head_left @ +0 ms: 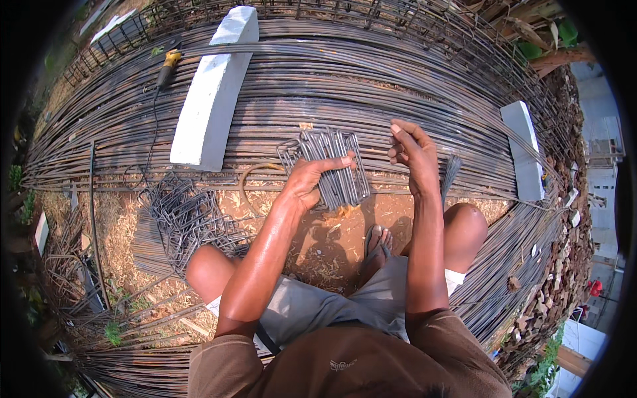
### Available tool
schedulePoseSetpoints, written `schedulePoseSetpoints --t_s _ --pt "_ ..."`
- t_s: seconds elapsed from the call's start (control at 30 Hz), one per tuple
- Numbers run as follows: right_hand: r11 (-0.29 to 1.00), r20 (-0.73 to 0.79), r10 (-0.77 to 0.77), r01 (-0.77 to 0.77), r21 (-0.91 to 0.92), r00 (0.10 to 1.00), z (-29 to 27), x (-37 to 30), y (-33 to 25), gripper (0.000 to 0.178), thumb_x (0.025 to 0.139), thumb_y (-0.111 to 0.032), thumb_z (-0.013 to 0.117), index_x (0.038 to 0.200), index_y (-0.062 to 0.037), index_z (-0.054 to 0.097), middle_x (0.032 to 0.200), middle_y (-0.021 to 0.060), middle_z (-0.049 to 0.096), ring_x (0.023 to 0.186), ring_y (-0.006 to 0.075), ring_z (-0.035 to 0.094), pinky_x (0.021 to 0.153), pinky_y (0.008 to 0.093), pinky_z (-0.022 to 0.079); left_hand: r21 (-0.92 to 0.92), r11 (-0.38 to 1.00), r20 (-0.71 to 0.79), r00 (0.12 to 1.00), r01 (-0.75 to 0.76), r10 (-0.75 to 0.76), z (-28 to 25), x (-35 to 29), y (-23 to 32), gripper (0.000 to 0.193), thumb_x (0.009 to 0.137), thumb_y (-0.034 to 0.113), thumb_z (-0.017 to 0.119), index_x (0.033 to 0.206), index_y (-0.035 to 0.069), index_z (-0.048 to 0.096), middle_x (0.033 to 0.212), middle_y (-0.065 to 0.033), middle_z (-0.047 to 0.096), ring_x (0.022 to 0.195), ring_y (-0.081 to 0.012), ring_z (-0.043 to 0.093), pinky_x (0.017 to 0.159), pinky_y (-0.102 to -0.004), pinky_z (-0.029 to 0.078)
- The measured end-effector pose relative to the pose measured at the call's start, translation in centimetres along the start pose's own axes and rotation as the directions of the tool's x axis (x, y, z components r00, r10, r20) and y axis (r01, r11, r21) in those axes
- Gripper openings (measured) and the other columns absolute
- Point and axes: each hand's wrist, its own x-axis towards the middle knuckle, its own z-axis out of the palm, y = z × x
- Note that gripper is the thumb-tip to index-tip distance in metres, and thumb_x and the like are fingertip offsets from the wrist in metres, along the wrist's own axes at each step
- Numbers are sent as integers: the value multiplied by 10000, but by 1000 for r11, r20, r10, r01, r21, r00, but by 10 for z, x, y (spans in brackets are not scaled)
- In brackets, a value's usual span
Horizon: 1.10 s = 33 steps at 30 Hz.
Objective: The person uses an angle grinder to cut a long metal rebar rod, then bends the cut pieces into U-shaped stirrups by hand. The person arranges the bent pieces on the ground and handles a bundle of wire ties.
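Observation:
My left hand (306,184) is closed around a stack of rectangular steel stirrups (335,166), thumb laid across the top of them. The stack is held above the ground between my knees, in front of the long steel bars (298,86). To its right my right hand (416,151) is raised, apart from the stirrups. Its fingers are loosely bent and spread, and nothing shows in them. A bundle of thin wire (451,174) stands just beside my right wrist. More stirrups (186,219) lie in a tangled heap left of my left knee.
A white block (215,93) lies across the bars at left, another white block (523,149) at right. A yellow-and-black power tool (169,64) with a cord rests at far left. Assembled rebar cages (424,16) run along the back. More bars (511,259) lie at right.

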Motion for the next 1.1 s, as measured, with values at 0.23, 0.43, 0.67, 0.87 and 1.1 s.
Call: schedulePoseSetpoints --t_s 0.23,0.43,0.67,0.87,1.1 --pt "805 -121 393 -277 525 912 -79 248 63 624 1094 -337 723 1568 10 513 1371 234 686 1095 349 779 861 429 702 177 931 -440 820 -320 366 23 -42 60 454 927 54 861 1342 -71 725 1144 -165 823 1050 -241 809 992 -384 669" --pt "687 17 420 -331 647 907 -94 327 81 560 1169 -231 573 1668 -23 427 1557 276 504 1231 399 738 1056 463 685 254 856 -605 616 -451 504 45 -141 123 471 970 66 825 1404 -54 689 1143 -122 822 1040 -202 798 973 -366 663" --pt "736 -29 342 -249 630 939 -103 321 90 498 1147 -126 614 1486 209 474 1345 346 577 1149 448 751 972 476 740 350 707 -590 442 -615 676 96 -242 176 437 998 37 777 1410 -79 688 1226 -164 807 1111 -223 791 1030 -357 649" --pt "746 -47 401 -296 596 915 -101 269 90 488 1149 -111 606 1464 238 475 1293 358 595 1083 446 771 937 447 754 442 651 -612 323 -617 722 108 -301 190 417 979 2 774 1383 -81 712 1236 -160 808 1119 -213 794 1037 -360 649" --pt "704 60 358 -311 638 932 -122 297 104 594 1126 -141 665 1515 242 430 1422 376 540 1163 455 745 984 480 727 409 725 -693 328 -554 642 70 -283 216 387 992 -12 749 1370 -84 715 1233 -191 807 1072 -245 809 1015 -377 668"
